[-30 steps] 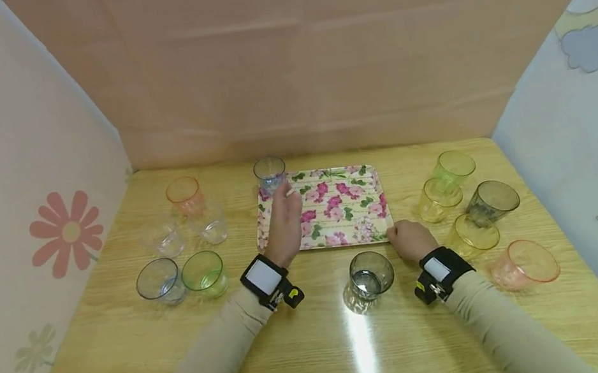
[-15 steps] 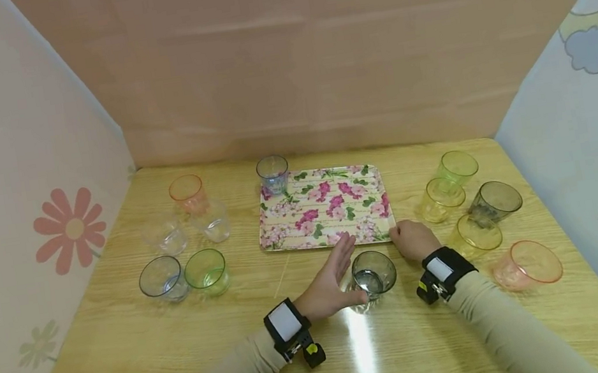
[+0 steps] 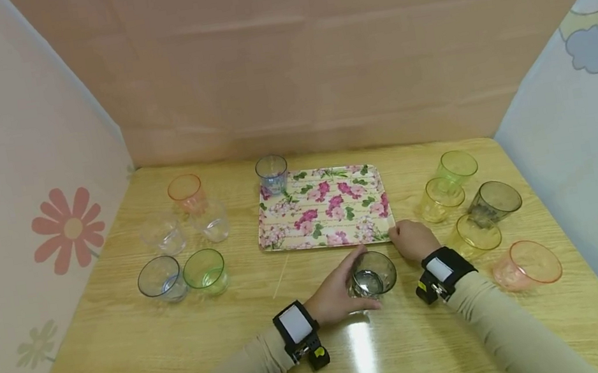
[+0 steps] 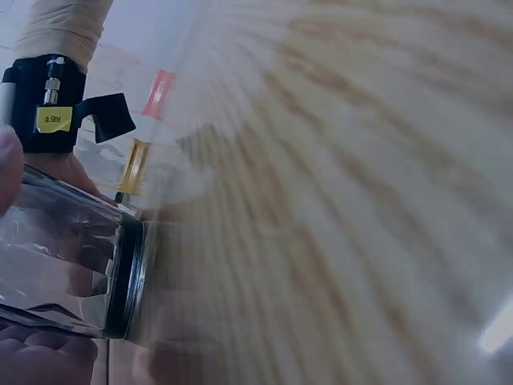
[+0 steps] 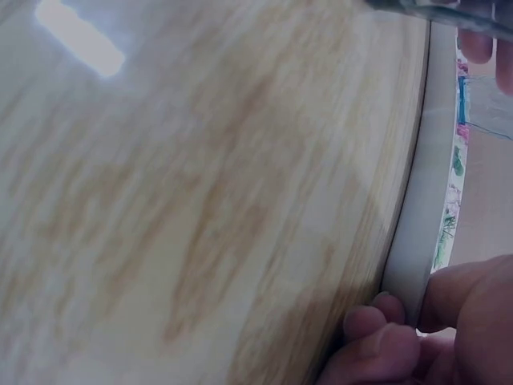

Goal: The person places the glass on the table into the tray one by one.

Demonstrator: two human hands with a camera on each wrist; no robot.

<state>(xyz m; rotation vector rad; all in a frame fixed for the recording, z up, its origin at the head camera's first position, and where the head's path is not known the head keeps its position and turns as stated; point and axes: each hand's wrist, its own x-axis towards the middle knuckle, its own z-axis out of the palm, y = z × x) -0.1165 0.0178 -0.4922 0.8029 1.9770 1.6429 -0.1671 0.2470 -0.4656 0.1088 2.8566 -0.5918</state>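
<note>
A smoky grey glass (image 3: 374,273) stands upright on the table, just in front of the flowered tray (image 3: 325,208). My left hand (image 3: 334,298) holds it from the left, thumb on the near side and fingers behind. In the left wrist view the glass (image 4: 68,257) lies between thumb and fingers, its base at the wood surface. My right hand (image 3: 415,241) pinches the tray's near right corner; the right wrist view shows fingertips against the tray's pale rim (image 5: 421,192). A bluish glass (image 3: 273,178) sits at the tray's far left corner.
Left of the tray stand an orange glass (image 3: 186,192), clear glasses (image 3: 215,223), a blue one (image 3: 162,281) and a green one (image 3: 206,272). On the right are green (image 3: 457,167), yellow (image 3: 442,198), dark grey (image 3: 494,201) and pink glasses (image 3: 525,265). Papered walls enclose the table.
My left hand has come from the tray's left part toward me and to the right, then closed around the grey glass. My right hand has stayed at the tray corner.
</note>
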